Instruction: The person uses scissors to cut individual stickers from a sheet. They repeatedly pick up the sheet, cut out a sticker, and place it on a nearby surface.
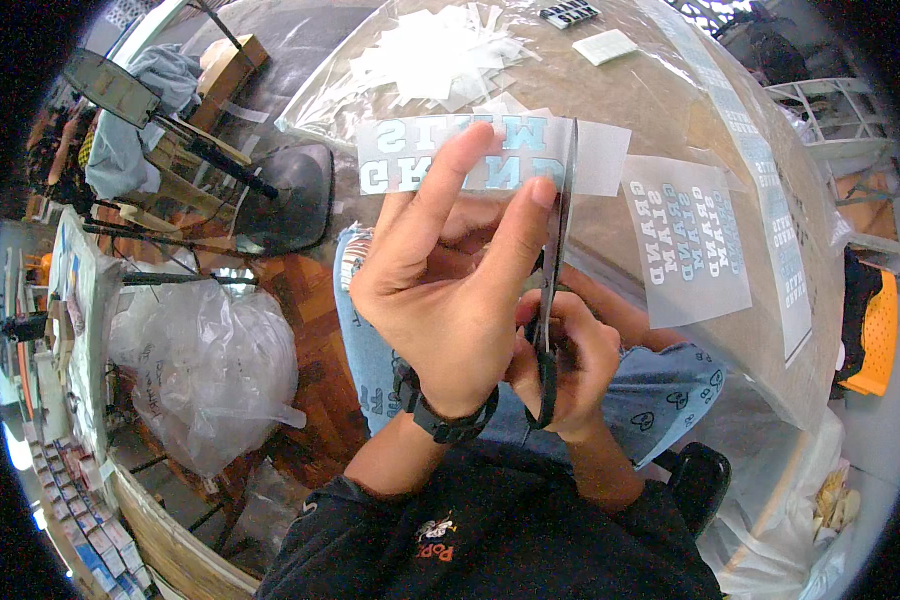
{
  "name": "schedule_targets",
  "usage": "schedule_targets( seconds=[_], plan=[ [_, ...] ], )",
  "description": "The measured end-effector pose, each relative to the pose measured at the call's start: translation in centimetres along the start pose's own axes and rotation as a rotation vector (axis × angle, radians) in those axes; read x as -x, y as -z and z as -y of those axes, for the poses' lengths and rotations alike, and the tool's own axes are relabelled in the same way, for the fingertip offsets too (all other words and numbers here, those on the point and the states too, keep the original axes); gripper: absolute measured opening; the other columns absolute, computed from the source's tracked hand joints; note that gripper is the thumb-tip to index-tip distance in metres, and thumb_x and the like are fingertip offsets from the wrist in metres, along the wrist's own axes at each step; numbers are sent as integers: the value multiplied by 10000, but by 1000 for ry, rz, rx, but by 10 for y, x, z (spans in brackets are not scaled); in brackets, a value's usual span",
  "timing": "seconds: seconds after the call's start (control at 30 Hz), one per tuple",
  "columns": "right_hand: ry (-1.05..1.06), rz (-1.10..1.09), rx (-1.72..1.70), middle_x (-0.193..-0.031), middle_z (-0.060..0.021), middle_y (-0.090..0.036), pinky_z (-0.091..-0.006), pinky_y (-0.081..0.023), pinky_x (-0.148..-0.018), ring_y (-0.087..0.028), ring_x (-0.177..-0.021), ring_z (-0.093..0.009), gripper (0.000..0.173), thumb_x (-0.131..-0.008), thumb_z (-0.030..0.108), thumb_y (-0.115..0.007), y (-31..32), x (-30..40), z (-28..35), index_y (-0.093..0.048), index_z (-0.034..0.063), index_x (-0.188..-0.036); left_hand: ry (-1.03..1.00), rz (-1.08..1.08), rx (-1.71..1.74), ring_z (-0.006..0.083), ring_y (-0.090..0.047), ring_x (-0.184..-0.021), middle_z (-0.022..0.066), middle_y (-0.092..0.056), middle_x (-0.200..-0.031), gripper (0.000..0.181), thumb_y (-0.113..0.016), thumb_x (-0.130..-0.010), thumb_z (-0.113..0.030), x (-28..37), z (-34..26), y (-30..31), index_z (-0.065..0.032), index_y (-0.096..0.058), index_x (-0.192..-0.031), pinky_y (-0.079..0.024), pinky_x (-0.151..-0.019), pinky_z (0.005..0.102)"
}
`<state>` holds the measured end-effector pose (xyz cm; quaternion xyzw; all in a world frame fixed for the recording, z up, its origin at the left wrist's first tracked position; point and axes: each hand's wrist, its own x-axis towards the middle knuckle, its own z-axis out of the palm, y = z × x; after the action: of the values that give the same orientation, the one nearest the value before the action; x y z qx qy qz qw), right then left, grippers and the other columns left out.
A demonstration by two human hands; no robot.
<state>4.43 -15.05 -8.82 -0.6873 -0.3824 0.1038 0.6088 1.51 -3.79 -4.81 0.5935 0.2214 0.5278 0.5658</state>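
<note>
My left hand [450,300], with a black watch on its wrist, pinches a translucent transfer sheet [607,159] near its lower edge. Mirrored block letters in pale blue and white cover the sheet's left and middle parts. The scissors [547,300] are in my right hand [574,352], which grips their black handles. Their long blades point away from me and cross the sheet just right of the lettering. Whether the blades are fully closed cannot be told. On the table to the right lies a larger lettered sheet [682,247].
Plastic film covers the table [600,217]. A pile of white paper pieces [435,56], a small white block [604,47] and a dark lettered patch [568,13] lie toward its far side. A lettered strip [765,180] runs along the right. A plastic bag [210,367] stands at left.
</note>
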Motion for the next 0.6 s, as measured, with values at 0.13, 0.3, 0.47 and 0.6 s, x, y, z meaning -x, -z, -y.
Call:
schedule_targets(
  seconds=[0.13, 0.3, 0.47, 0.6],
  plan=[
    [0, 0, -2, -637, -43, -598, -252, -436, -490, -533, -495, -104, 291, -728, 136, -746, 0, 0, 0, -594, 52, -961, 24, -2, 17, 116, -617, -556, 51, -653, -700, 406, -688, -810, 45, 0, -1, -1, 53, -574, -1199, -494, -495, 239],
    [-7, 7, 6, -610, -36, -585, -248, -431, -486, -532, -496, -97, 274, -733, 132, -742, 2, -1, 2, -596, 55, -951, 46, -2, 14, 103, -610, -569, 47, -648, -694, 407, -685, -812, 49, 2, -2, -2, 51, -571, -1202, -520, -513, 250],
    [0, -22, -11, -589, -21, -555, -244, -414, -474, -502, -485, -86, 252, -731, 121, -738, 2, -1, 2, -599, 59, -932, 27, 8, 2, 68, -577, -591, 35, -639, -697, 405, -685, -809, 57, 2, -2, -4, 50, -576, -1199, -529, -527, 246],
    [0, -14, 24, -566, -6, -515, -246, -385, -455, -461, -467, -81, 243, -735, 116, -736, 3, 0, 2, -597, 57, -926, 35, -3, 46, 56, -559, -588, 24, -629, -685, 407, -693, -805, 49, 3, 0, -5, 53, -579, -1196, -527, -531, 239]
  ],
)
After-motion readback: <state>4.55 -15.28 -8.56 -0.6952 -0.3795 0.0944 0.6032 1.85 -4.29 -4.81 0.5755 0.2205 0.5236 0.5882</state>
